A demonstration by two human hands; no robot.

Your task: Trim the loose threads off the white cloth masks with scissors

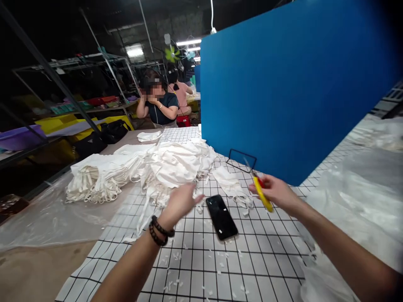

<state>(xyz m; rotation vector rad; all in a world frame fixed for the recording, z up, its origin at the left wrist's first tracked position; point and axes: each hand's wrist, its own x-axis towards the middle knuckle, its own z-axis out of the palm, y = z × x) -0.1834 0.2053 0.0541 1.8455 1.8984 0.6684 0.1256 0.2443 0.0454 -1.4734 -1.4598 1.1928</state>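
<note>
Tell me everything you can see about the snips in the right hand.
The snips are small thread cutters with a yellow plastic-looking handle, a red bit near the fingers, and thin grey metal blades pointing up and away toward the blue board. They slant across the right hand, whose fingers wrap the handle's middle. They are held above the gridded table, touching nothing else. Whether the blades are open is too blurred to tell.

- Ceiling tube lights (188,42) glow far behind the blue board (292,88); the room left of it stays dim.
- Gridded table (252,260) below the board is evenly bright.
- Wide-angle bending at edges; left hand (180,202) slightly blurred.
</note>
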